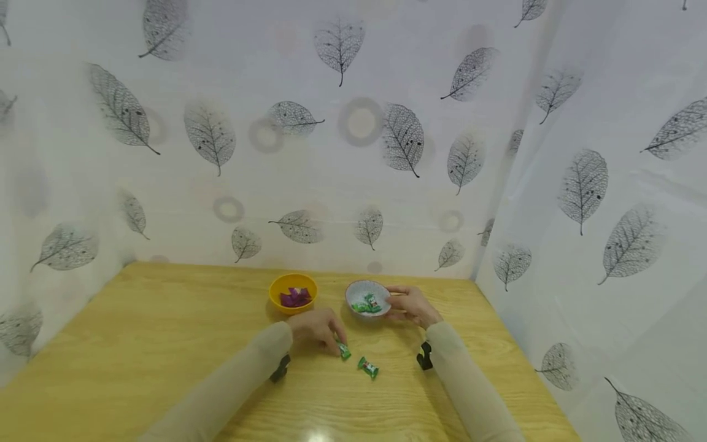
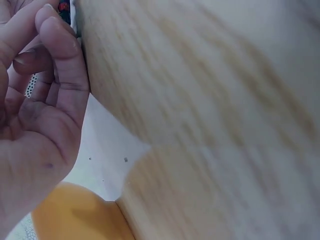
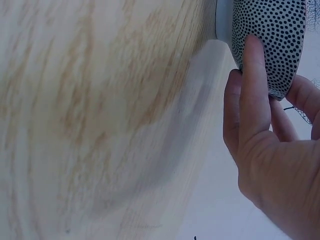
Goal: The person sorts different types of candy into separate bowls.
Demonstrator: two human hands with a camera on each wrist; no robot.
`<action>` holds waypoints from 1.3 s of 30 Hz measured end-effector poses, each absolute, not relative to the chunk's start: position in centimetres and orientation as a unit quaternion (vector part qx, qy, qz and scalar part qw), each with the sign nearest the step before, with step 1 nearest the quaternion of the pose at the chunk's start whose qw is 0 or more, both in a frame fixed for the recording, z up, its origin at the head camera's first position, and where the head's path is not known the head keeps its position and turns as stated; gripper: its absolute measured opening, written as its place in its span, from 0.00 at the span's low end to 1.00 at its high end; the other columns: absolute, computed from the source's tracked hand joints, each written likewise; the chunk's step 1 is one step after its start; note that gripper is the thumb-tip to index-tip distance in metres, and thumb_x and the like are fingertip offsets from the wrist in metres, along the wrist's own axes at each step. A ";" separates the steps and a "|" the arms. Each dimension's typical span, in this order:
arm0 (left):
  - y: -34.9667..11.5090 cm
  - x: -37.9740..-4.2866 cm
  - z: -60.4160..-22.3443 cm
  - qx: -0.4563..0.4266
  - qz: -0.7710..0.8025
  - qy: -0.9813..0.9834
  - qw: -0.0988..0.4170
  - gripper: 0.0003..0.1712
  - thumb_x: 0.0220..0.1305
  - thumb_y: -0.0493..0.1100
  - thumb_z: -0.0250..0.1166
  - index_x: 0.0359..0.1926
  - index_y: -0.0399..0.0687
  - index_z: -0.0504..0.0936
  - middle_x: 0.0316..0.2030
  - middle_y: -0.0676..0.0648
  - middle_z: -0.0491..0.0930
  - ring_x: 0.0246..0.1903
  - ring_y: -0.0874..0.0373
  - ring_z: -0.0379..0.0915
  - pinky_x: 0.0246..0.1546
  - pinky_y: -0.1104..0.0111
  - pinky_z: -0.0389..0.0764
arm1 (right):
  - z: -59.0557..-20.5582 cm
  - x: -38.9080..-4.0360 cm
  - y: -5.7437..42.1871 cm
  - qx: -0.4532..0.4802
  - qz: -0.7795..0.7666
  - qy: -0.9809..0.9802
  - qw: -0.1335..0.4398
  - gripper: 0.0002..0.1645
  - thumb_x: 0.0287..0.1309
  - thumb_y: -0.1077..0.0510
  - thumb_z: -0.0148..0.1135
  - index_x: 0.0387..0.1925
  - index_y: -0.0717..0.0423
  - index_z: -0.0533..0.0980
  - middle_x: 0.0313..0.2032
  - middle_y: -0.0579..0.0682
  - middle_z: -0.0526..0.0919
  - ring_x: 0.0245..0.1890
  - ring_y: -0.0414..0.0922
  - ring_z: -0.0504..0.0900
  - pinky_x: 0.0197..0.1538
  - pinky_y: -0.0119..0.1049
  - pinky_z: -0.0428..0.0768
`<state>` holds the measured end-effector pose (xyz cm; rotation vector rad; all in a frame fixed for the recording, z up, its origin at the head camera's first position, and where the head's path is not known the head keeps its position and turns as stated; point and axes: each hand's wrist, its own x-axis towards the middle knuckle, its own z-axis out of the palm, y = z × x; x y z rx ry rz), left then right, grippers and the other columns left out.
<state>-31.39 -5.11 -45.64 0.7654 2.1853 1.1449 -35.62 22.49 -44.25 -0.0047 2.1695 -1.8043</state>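
In the head view my left hand [image 1: 318,328] reaches down to the table, its fingertips at a green wrapped candy [image 1: 343,350]. The left wrist view shows the fingers of this hand [image 2: 42,100] bent together, with a bit of the candy wrapper [image 2: 65,7] at their tips. A second green candy [image 1: 368,368] lies on the wood nearby. My right hand [image 1: 411,305] grips the right side of a white bowl [image 1: 353,307] holding several green candies [image 1: 369,303]. Seen from the right wrist, the bowl's outside [image 3: 270,45] is black-dotted, with fingers against it and the thumb at the rim.
A yellow bowl [image 1: 274,301] with purple wrapped candies [image 1: 296,297] stands just beyond my left hand. The wooden table [image 1: 166,331] meets a leaf-patterned sheet [image 1: 353,184] at the back, and another sheet side [image 1: 596,294] rises along the right edge.
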 end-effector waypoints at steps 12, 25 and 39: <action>-5.7 -32.0 -46.0 0.257 0.458 0.791 0.313 0.04 0.55 0.32 0.71 0.33 0.37 0.88 0.20 0.50 0.82 0.19 0.62 0.71 0.23 0.75 0.76 | -44.3 -35.4 22.6 0.001 -0.641 0.750 0.163 0.27 0.66 0.65 0.57 0.65 0.62 0.70 0.52 0.64 0.79 0.41 0.49 0.86 0.42 0.38 0.87; -5.5 -31.8 -45.7 0.237 0.472 0.786 0.322 0.06 0.57 0.37 0.71 0.35 0.38 0.89 0.21 0.51 0.82 0.21 0.60 0.69 0.25 0.75 0.75 | -44.2 -35.5 22.6 0.004 -0.638 0.754 0.159 0.26 0.66 0.65 0.57 0.65 0.62 0.70 0.52 0.64 0.79 0.42 0.50 0.86 0.43 0.40 0.87; -5.5 -32.6 -44.8 0.262 0.498 0.787 0.252 0.09 0.59 0.43 0.70 0.40 0.47 0.89 0.19 0.55 0.74 0.15 0.64 0.55 0.15 0.76 0.58 | -44.0 -35.6 22.5 0.000 -0.633 0.758 0.157 0.26 0.66 0.66 0.57 0.65 0.65 0.69 0.52 0.66 0.79 0.41 0.50 0.87 0.44 0.41 0.87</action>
